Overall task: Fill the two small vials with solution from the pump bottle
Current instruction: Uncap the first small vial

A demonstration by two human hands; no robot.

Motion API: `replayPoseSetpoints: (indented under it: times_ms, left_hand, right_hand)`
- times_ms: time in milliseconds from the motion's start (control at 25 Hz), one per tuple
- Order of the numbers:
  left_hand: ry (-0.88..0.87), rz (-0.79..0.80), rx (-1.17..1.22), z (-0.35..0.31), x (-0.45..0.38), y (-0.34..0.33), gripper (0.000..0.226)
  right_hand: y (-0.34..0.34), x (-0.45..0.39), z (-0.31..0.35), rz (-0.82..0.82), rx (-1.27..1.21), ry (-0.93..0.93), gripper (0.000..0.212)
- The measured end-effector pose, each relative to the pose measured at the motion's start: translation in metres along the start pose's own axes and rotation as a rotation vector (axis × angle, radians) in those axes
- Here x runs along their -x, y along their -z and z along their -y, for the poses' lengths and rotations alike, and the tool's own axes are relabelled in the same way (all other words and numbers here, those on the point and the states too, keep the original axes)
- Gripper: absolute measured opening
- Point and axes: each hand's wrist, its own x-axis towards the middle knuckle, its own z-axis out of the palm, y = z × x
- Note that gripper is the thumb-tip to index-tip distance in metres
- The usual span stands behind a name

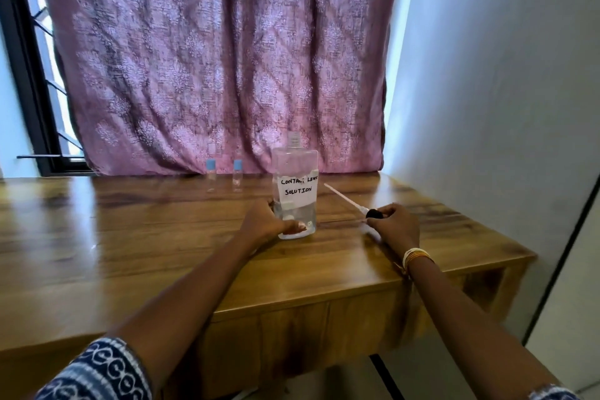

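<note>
A clear bottle (294,185) labelled "contact lens solution" stands uncapped on the wooden table (130,237), holding a little liquid at its base. My left hand (268,221) grips its lower part. My right hand (394,226) holds the removed pump head (371,214), black-topped, with its white dip tube (341,194) lying on the table and pointing toward the bottle's back right. Two small clear vials with blue caps, the left vial (211,176) and the right vial (237,175), stand upright at the table's back edge, left of the bottle.
A pink patterned curtain (220,58) hangs right behind the table. A white wall (503,91) borders the table's right side, and a dark window frame (29,91) sits at far left. The table's front edge runs under my forearms.
</note>
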Motion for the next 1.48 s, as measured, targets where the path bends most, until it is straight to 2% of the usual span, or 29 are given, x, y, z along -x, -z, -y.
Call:
replayPoseSetpoints:
  times_ms: [240,440,520,560,640,680,720,800,880,960,1040,1160,1280,1480]
  left_hand:
    - [-0.022,-0.027,0.039,-0.027,-0.022,-0.067,0.071]
    - [-0.034,-0.044,0.006,-0.025,-0.029,-0.102,0.075]
    - [-0.052,-0.047,-0.002,-0.022,-0.03,-0.104,0.076]
    - [-0.056,-0.046,-0.006,-0.021,-0.03,-0.104,0.075]
    - [-0.067,-0.034,-0.016,-0.021,-0.03,-0.103,0.07]
    - [-0.076,-0.032,-0.021,-0.019,-0.029,-0.103,0.068]
    - [-0.087,-0.031,-0.027,-0.018,-0.029,-0.103,0.066]
    - [-0.109,-0.023,-0.051,-0.015,-0.029,-0.103,0.064]
    - [-0.118,-0.004,-0.071,-0.013,-0.029,-0.103,0.063]
    - [-0.129,0.021,-0.078,-0.013,-0.027,-0.102,0.065]
    - [-0.138,0.059,-0.073,-0.013,-0.023,-0.098,0.073]
    - [-0.11,0.163,-0.083,-0.013,-0.021,-0.082,0.081]
    - [-0.06,0.211,-0.109,-0.005,-0.024,-0.05,0.068]
    - [-0.066,0.073,-0.233,0.013,-0.027,0.021,0.039]
  right_hand:
    - [0.014,-0.011,-0.021,-0.006,0.003,-0.043,0.023]
    - [0.011,-0.017,-0.028,0.022,0.047,-0.031,0.028]
    - [0.009,-0.019,-0.03,0.05,0.061,-0.03,0.04]
    - [0.008,-0.018,-0.029,0.063,0.076,-0.035,0.053]
    - [0.005,-0.015,-0.029,0.007,0.111,-0.042,0.077]
    - [0.005,-0.014,-0.029,-0.054,0.115,-0.038,0.079]
    - [0.008,-0.01,-0.026,-0.138,0.081,-0.02,0.072]
    - [0.014,0.003,-0.019,-0.323,-0.132,0.036,0.044]
    - [0.018,0.019,-0.012,-0.39,-0.328,0.049,0.023]
    - [0.016,0.032,-0.008,-0.35,-0.381,0.043,0.018]
    - [0.011,0.042,-0.005,-0.259,-0.358,0.101,0.024]
    - [-0.001,0.058,0.007,-0.01,-0.237,0.275,0.024]
    - [-0.021,0.069,0.025,0.193,-0.138,0.389,0.019]
    - [-0.067,0.066,0.067,0.383,-0.068,0.449,0.013]
